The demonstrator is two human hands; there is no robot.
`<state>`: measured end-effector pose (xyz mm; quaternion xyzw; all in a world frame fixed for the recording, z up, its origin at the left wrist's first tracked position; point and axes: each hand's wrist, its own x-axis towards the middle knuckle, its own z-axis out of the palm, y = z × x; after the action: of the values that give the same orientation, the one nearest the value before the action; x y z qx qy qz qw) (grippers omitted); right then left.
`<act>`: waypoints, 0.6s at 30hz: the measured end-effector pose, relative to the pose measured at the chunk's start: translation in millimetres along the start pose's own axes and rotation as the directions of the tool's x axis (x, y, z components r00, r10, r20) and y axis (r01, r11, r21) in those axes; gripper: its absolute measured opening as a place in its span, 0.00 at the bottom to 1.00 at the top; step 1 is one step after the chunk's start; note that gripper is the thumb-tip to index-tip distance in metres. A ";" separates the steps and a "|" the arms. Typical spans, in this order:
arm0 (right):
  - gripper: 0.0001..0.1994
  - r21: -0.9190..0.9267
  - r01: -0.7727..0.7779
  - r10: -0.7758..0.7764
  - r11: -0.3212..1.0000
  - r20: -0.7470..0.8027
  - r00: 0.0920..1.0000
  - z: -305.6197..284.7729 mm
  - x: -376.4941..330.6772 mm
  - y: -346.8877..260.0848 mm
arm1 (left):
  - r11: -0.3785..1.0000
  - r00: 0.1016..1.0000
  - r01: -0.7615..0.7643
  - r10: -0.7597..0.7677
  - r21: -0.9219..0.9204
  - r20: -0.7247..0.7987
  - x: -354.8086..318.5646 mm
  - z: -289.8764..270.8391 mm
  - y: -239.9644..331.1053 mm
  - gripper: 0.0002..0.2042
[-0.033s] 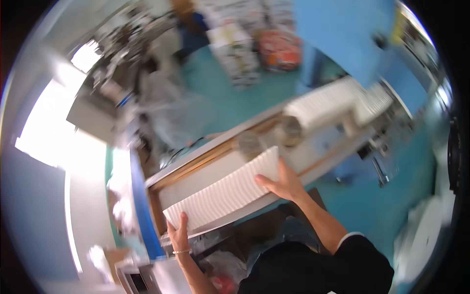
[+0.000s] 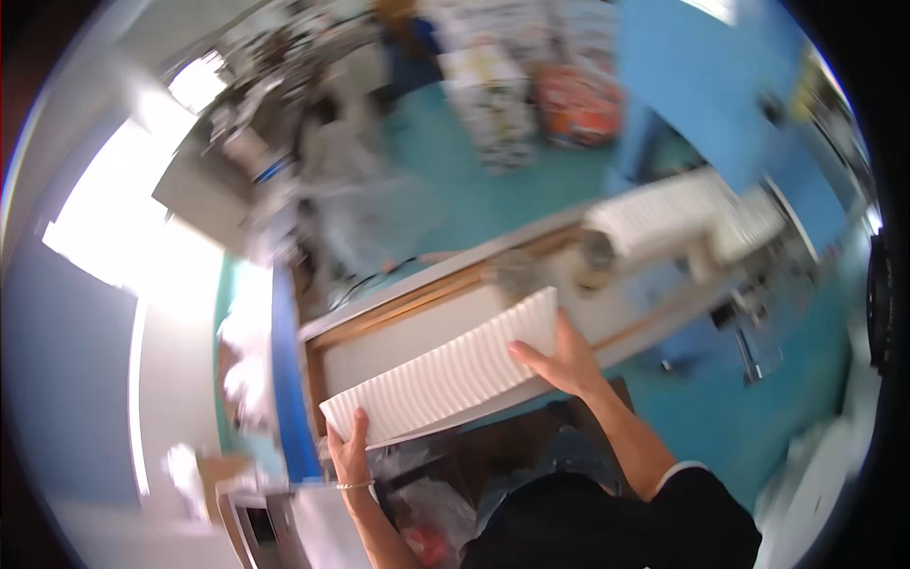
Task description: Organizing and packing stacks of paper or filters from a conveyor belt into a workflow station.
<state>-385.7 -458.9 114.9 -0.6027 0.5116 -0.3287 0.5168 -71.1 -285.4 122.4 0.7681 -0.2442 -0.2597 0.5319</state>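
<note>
Two hands (image 2: 351, 459), white ribbed piece (image 2: 444, 372) between

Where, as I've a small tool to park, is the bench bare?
On the white bench bed, a patch between the brown wooden edging and the held white ribbed strip. Rightward it's crowded: blurred round greyish objects, white ribbed pieces.

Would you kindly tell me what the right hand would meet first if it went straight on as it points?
The right hand would meet the white ribbed piece it holds; beyond, perhaps the blurred round object, though depth is unclear.
</note>
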 end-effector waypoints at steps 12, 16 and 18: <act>0.36 0.024 0.377 -0.139 0.926 0.950 0.280 398.0 -135.3 -33.1 | 0.858 0.334 0.137 -0.510 -0.495 -0.793 -309.0 -244.8 -166.1 0.28; 0.45 0.074 0.484 0.067 0.872 0.961 -0.268 541.8 -213.0 -19.3 | 0.838 -0.007 0.120 -0.535 -0.532 -0.845 -391.3 -187.8 -210.0 0.29; 0.41 0.306 0.543 0.004 0.782 0.869 -0.495 613.2 -238.2 -24.2 | 0.805 0.000 -0.034 -0.593 -0.592 -0.805 -389.5 -162.6 -204.0 0.30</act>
<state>126.0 -56.7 16.4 -0.7858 -0.2961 0.2754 0.4680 -234.2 144.8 32.6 0.6163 0.4169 0.1774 0.6441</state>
